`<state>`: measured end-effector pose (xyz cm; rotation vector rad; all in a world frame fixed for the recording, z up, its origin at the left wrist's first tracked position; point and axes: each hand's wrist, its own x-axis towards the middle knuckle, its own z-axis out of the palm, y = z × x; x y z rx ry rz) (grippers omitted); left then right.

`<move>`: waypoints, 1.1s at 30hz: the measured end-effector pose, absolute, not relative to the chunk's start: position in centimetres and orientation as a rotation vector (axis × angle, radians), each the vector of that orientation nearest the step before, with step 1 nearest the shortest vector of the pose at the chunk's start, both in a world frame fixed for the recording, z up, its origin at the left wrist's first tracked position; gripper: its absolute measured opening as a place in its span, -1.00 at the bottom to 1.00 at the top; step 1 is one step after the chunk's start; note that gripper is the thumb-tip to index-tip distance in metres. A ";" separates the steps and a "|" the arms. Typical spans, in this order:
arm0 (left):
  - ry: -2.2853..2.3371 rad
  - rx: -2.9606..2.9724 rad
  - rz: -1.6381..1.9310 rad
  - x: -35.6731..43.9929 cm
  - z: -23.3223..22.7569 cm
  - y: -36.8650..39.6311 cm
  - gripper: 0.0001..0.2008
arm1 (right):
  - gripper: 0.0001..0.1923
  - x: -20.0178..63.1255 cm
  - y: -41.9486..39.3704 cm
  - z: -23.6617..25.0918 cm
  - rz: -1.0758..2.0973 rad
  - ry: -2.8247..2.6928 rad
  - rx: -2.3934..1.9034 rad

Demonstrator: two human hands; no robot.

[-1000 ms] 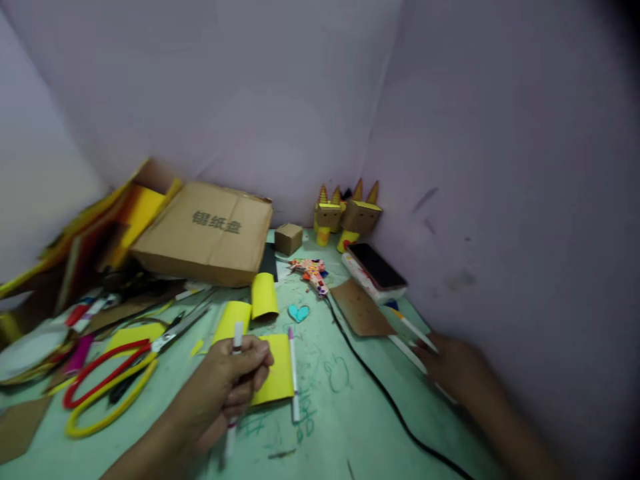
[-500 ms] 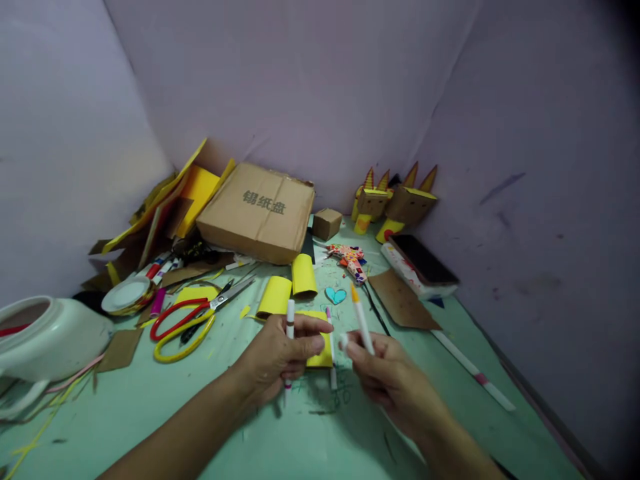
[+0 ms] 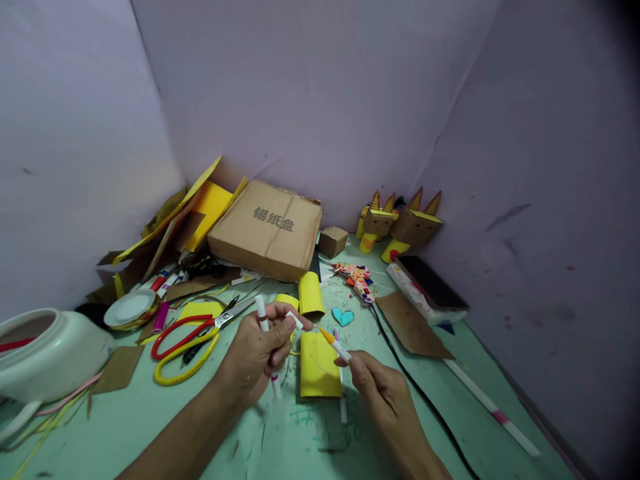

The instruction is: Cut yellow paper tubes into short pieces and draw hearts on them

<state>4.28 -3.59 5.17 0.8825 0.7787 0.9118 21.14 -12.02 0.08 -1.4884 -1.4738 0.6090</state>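
Observation:
My left hand is closed around a capped white marker standing nearly upright, and its thumb and forefinger pinch a small white marker cap. My right hand grips an uncapped orange marker, its tip pointing left toward the cap without touching it. Between and below the hands lies a yellow paper-covered piece, with another white marker along its right side. Beyond them stand a yellow tube and a second one, partly hidden by my left hand. A blue heart lies nearby.
Red-and-yellow-handled scissors and a white pot are on the left. A cardboard box leans at the back. Right of centre lie a patterned glue gun with a black cord, brown cardboard and a phone.
The cap has passed from my right hand to my left. My right hand has tilted the orange marker leftward, and the yellow piece is more exposed. The camera view has shifted slightly.

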 end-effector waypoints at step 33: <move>0.882 1.641 0.960 3.3 5.2 -2.9 -0.90 | -0.77 21.7 -12.6 -0.8 0.164 -1.637 -1.302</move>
